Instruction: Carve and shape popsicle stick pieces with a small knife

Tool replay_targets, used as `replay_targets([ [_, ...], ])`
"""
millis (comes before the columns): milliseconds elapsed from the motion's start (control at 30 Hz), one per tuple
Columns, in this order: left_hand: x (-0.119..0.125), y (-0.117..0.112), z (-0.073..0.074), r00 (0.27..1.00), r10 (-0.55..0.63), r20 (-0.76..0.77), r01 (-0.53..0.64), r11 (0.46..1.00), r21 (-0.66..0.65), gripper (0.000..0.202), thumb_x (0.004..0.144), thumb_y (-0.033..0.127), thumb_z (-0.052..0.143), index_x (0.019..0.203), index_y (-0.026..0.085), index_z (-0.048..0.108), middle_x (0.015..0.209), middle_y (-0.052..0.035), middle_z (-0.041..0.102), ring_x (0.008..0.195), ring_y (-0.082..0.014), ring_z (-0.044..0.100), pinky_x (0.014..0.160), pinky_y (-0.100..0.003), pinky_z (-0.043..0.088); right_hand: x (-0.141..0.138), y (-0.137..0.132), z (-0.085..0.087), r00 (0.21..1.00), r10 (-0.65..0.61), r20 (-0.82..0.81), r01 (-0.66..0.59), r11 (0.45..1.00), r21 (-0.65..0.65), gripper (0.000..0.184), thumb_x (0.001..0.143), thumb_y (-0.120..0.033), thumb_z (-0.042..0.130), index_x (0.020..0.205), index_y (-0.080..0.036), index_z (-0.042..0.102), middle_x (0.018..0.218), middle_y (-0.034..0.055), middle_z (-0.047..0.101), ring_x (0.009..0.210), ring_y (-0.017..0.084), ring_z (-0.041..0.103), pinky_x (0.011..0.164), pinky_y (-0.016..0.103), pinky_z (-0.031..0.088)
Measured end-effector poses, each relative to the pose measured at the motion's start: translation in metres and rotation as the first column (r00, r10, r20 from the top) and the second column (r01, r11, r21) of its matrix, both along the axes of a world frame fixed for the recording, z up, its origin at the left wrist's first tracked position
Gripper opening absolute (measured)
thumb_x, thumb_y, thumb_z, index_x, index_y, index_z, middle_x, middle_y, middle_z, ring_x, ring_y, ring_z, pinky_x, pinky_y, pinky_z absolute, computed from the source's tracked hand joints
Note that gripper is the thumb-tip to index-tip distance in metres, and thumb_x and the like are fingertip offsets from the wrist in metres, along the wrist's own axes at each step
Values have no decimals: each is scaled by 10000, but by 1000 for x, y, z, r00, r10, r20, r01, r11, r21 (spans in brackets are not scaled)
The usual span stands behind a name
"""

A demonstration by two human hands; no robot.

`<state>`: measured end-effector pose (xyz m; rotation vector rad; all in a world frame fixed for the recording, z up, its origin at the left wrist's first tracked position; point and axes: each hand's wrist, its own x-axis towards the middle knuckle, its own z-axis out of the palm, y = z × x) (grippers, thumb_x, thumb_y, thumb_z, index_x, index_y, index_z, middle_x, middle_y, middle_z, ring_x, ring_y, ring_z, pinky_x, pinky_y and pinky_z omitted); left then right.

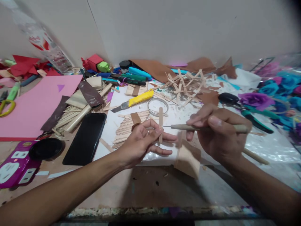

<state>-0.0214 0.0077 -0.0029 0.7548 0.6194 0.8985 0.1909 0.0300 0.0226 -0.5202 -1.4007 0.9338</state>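
Note:
My left hand pinches a wooden craft stick upright between thumb and fingers. My right hand is closed around a slim pen-like tool with a fine metal tip that points left and touches the stick. A small structure of glued sticks stands on the table just below and between both hands. A flat panel of joined sticks lies behind my left hand.
A yellow utility knife, a wire ring, a black phone, a purple power strip, a pink sheet, green-handled pliers, paper flowers and piles of loose sticks crowd the table.

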Motion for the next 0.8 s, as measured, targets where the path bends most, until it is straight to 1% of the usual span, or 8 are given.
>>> replay_targets([
  [167, 0, -1, 0, 999, -26, 23, 25, 999, 24, 219, 1028, 310, 653, 948, 165, 509, 1041, -141, 824, 947, -248, 821, 737, -327, 699, 6, 1, -4, 996, 21, 83, -26, 997, 70, 216, 962, -169, 639, 863, -209, 826, 885, 53, 753, 605, 178, 712, 467, 336, 587],
  [267, 0, -1, -1, 999, -28, 29, 26, 999, 36, 212, 1023, 300, 661, 956, 162, 515, 1016, -134, 825, 879, -221, 825, 724, -320, 698, 8, 3, -5, 995, 7, 100, -18, 994, 104, 209, 960, -203, 650, 857, -230, 830, 870, 54, 763, 613, 178, 703, 491, 335, 592],
  [333, 1, 0, -2, 999, -18, 27, 17, 999, 35, 215, 1016, 303, 672, 960, 162, 521, 1004, -129, 826, 857, -215, 825, 711, -316, 697, 8, 4, -5, 995, -8, 103, -1, 996, 87, 198, 953, -237, 670, 840, -246, 831, 846, 52, 761, 614, 177, 695, 489, 326, 592],
  [400, 1, 0, -2, 1000, -8, 24, 7, 999, 32, 219, 1013, 311, 676, 954, 164, 525, 999, -125, 827, 856, -217, 825, 708, -317, 697, 8, 4, -5, 995, -10, 99, 4, 998, 64, 190, 946, -242, 680, 835, -253, 833, 837, 49, 754, 604, 176, 691, 479, 326, 592],
  [500, 1, 0, -2, 1000, -10, 18, 9, 999, 31, 239, 1006, 323, 685, 930, 166, 522, 1008, -126, 827, 866, -229, 825, 708, -320, 698, 6, 4, -5, 996, -8, 87, 2, 997, 71, 205, 950, -221, 665, 843, -259, 836, 842, 44, 750, 570, 171, 683, 452, 332, 584],
  [633, 2, -1, -1, 1000, -19, 15, 19, 1000, 24, 238, 1004, 331, 688, 958, 167, 523, 1008, -132, 827, 854, -226, 826, 700, -312, 695, 4, 3, -8, 997, -3, 77, -3, 998, 67, 209, 954, -214, 654, 859, -255, 836, 857, 45, 751, 566, 177, 695, 440, 338, 579],
  [700, 2, -1, 1, 1000, -20, 2, 20, 1000, 16, 251, 1003, 344, 691, 962, 167, 517, 1003, -134, 828, 849, -223, 826, 695, -300, 691, 2, 1, -10, 998, -19, 65, 14, 997, 79, 216, 955, -205, 647, 858, -250, 835, 852, 44, 750, 550, 172, 689, 434, 336, 573],
  [800, 3, -2, 1, 1000, -19, -21, 19, 1000, -12, 286, 988, 360, 712, 955, 174, 496, 970, -134, 829, 872, -243, 828, 693, -290, 686, 0, -5, -9, 997, -52, 50, 47, 994, 100, 221, 946, -177, 643, 886, -255, 841, 856, 37, 749, 540, 164, 678, 431, 337, 560],
])
